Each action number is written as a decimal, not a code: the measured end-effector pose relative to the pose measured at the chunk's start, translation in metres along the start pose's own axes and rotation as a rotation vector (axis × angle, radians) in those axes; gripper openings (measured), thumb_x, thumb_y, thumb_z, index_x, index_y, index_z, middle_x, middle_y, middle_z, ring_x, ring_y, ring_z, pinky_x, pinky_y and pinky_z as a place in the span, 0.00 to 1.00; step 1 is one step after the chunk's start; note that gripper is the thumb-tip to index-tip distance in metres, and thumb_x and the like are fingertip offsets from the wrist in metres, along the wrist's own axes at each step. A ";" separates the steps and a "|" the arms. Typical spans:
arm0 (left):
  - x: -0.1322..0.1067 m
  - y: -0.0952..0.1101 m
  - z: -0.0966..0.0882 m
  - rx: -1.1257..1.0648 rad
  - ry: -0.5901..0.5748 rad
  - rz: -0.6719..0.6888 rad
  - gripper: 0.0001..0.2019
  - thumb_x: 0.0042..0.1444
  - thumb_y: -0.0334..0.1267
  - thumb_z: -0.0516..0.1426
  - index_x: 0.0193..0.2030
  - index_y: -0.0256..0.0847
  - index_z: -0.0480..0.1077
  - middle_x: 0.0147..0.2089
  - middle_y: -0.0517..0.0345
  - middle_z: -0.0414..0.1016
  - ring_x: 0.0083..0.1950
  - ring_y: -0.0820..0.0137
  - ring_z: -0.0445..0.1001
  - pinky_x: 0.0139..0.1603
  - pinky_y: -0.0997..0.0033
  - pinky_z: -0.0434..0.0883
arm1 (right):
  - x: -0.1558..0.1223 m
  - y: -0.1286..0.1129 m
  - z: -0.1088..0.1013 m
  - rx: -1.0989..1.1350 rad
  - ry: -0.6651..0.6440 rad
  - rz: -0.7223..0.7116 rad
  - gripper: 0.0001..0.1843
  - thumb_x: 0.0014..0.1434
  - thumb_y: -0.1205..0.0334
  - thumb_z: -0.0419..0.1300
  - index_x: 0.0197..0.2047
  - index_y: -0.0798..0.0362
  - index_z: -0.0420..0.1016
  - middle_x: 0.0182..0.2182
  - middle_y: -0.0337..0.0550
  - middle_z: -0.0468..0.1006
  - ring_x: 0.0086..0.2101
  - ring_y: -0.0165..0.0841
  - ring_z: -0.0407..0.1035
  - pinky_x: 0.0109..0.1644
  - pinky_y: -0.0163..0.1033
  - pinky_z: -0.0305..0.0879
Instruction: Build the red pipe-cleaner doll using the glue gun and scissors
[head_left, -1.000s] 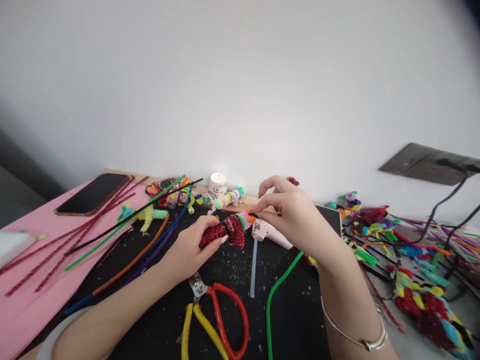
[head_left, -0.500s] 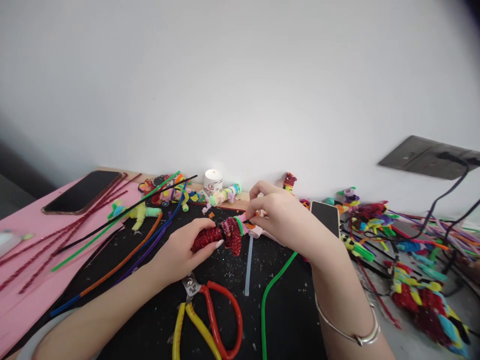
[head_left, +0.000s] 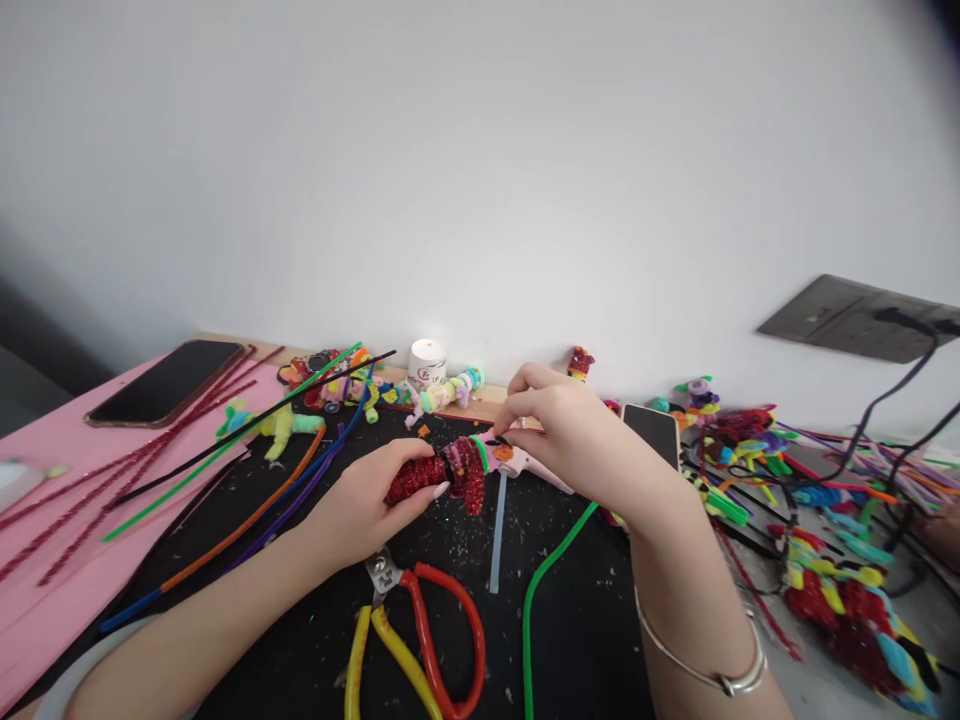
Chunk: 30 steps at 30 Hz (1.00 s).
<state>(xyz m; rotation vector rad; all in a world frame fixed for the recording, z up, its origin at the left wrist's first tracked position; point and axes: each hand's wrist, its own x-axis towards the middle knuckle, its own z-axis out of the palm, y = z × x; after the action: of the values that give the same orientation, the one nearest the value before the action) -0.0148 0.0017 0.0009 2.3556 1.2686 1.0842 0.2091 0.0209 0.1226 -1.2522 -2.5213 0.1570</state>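
Observation:
My left hand (head_left: pixel 367 500) is wrapped round the dark red tinsel body of a pipe-cleaner figure (head_left: pixel 416 478), which lies sideways above the black mat. A bright green ring and a pink and orange end of the figure point right. At that end my right hand (head_left: pixel 559 425) pinches a small black piece (head_left: pixel 500 441) between thumb and finger. Whether the piece touches the figure is hard to tell. Under the right hand lies a pale pink glue gun (head_left: pixel 544 472), partly hidden, with a translucent glue stick (head_left: pixel 497 545) extending from it. Red and yellow handled scissors (head_left: pixel 450 640) lie nearer.
Loose pipe cleaners (head_left: pixel 225 450) cross the pink sheet (head_left: pixel 75 620) on the left, beside a phone (head_left: pixel 169 382). A white paper cup (head_left: pixel 427 362) and small figures line the wall. Another phone (head_left: pixel 651 432), a pile of figures (head_left: pixel 847 600) and black cables (head_left: pixel 892 390) occupy the right.
My right hand has shifted slightly right, and more of the figure's orange patch and the glue gun shows. My left hand keeps its hold, almost unmoved.

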 end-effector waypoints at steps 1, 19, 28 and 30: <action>0.000 0.000 0.000 -0.003 -0.001 -0.001 0.12 0.58 0.42 0.55 0.47 0.42 0.66 0.42 0.56 0.77 0.39 0.66 0.77 0.42 0.71 0.73 | 0.000 0.000 0.000 0.000 -0.007 0.004 0.12 0.57 0.74 0.56 0.28 0.51 0.76 0.33 0.40 0.68 0.30 0.29 0.65 0.32 0.35 0.60; -0.001 0.002 -0.001 0.067 0.001 0.069 0.11 0.60 0.40 0.53 0.48 0.41 0.64 0.42 0.56 0.76 0.40 0.67 0.76 0.43 0.72 0.72 | 0.001 -0.007 -0.004 0.031 -0.144 0.053 0.11 0.59 0.74 0.53 0.29 0.54 0.74 0.34 0.41 0.68 0.29 0.27 0.62 0.32 0.33 0.54; 0.000 0.002 -0.001 0.074 -0.008 0.078 0.11 0.60 0.40 0.53 0.48 0.41 0.64 0.42 0.56 0.76 0.41 0.68 0.76 0.44 0.72 0.72 | 0.001 -0.007 -0.007 0.053 -0.129 0.049 0.12 0.59 0.75 0.51 0.31 0.54 0.74 0.34 0.41 0.69 0.31 0.28 0.62 0.34 0.34 0.55; 0.000 0.002 -0.001 0.073 -0.011 0.078 0.11 0.60 0.40 0.53 0.48 0.41 0.64 0.42 0.56 0.76 0.41 0.68 0.76 0.43 0.72 0.72 | 0.001 -0.007 -0.007 0.050 -0.129 0.040 0.13 0.59 0.75 0.51 0.32 0.55 0.74 0.34 0.42 0.68 0.31 0.28 0.62 0.34 0.34 0.55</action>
<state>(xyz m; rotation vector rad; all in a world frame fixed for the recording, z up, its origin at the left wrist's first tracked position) -0.0138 0.0007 0.0025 2.4803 1.2417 1.0634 0.2057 0.0165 0.1316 -1.3121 -2.5841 0.3184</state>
